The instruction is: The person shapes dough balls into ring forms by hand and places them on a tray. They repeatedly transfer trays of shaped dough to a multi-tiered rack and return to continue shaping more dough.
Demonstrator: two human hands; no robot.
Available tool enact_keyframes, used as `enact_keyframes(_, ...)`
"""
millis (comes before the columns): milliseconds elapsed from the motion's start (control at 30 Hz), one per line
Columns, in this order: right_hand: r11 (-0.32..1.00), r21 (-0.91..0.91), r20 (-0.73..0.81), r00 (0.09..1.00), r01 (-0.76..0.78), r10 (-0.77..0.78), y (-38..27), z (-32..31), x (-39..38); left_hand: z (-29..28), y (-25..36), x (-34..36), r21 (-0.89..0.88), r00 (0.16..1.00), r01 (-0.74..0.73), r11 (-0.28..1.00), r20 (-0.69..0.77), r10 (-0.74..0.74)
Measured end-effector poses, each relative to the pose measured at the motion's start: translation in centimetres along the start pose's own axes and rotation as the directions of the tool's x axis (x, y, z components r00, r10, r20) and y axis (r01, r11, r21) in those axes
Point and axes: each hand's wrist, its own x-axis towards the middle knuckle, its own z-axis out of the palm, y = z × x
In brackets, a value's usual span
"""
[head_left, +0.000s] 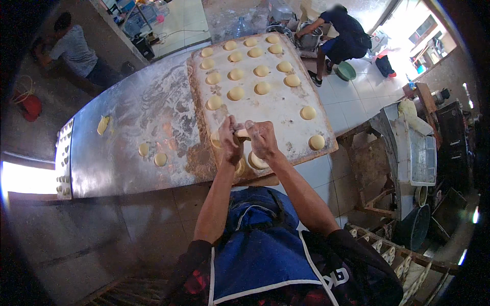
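Note:
Above the near part of a floured board (286, 107), my left hand (231, 142) and my right hand (263, 142) are close together, fingers curled. Between them they grip a small pale piece of dough (242, 133); part of it is hidden by the fingers. Round dough balls stand in loose rows on the board, such as one dough ball (236, 93) just beyond my hands. Another dough ball (258, 161) lies under my right wrist, partly covered. More balls are partly hidden by my left hand and wrist.
A flour-dusted metal table (112, 173) extends left, carrying two dough balls (160, 159) and a ragged dough scrap (103, 125). One person (344, 35) bends over a pot at the back right; another person (76, 51) is at the far left. A green basin (345, 71) sits on the floor.

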Motion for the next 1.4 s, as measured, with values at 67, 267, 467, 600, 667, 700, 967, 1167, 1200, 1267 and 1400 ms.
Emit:
enact_keyframes(67, 0.984, 0.086, 0.006, 0.988, -0.155, 0.155, 0.1, -0.2, -0.1, 0.1, 0.7, 0.0, -0.143, 0.909, 0.394, 0.908, 0.209, -0.361)
enact_keyframes(267, 0.998, 0.006, 0.031, 0.997, 0.068, -0.068, -0.1, -2.4, 1.0, 0.5, 1.6, 2.7, -0.088, 0.954, 0.284, 0.955, 0.126, -0.272)
enact_keyframes(467, 0.657, -0.685, -0.152, 0.944, -0.315, 0.294, 0.9, -3.7, -0.9, 3.8, -1.1, 5.0, 0.691, 0.842, 0.059, 0.72, 0.353, -0.407)
enact_keyframes(600, 0.708, -0.66, -0.292, 0.954, -0.252, 0.067, 1.8, -7.8, -4.8, 2.7, -2.3, 5.0, 0.468, 0.827, 0.02, 0.884, 0.489, -0.278)
enact_keyframes(667, 0.461, -0.841, -0.341, 0.939, -0.284, -0.044, 2.2, -10.6, -5.9, 2.0, -2.3, 5.1, 0.361, 0.754, -0.023, 0.932, 0.618, -0.221)
enact_keyframes(700, 0.315, -0.904, -0.343, 0.93, -0.288, -0.135, 2.4, -11.7, -6.3, 1.8, -2.2, 5.1, 0.356, 0.76, -0.054, 0.933, 0.621, -0.193)
enact_keyframes(967, 0.343, -0.873, -0.267, 0.929, -0.346, 0.257, 2.8, -14.9, -7.2, -0.6, -0.2, 5.7, 0.294, 0.889, -0.053, 0.954, 0.449, -0.089)
enact_keyframes(1167, 0.652, -0.527, -0.254, 0.834, -0.544, 0.49, -0.3, -13.9, -5.9, -17.5, -2.6, 6.1, 0.304, 0.957, 0.205, 0.93, 0.137, -0.256)
enact_keyframes(1200, 0.796, -0.459, -0.137, 0.916, -0.395, 0.376, -0.6, -11.9, -4.5, -20.6, -3.3, 5.7, 0.361, 0.921, 0.336, 0.87, 0.066, -0.383)
enact_keyframes(1267, 0.939, -0.273, 0.038, 0.973, -0.207, 0.226, -2.0, -6.5, -2.5, -25.8, -4.7, 4.5, 0.338, 0.908, 0.408, 0.848, -0.05, -0.417)
enact_keyframes(1400, 0.961, -0.277, 0.415, 0.902, -0.005, 0.124, -0.3, 10.6, 6.9, -31.2, -6.7, 3.2, 0.339, 0.892, 0.452, 0.825, -0.156, -0.424)
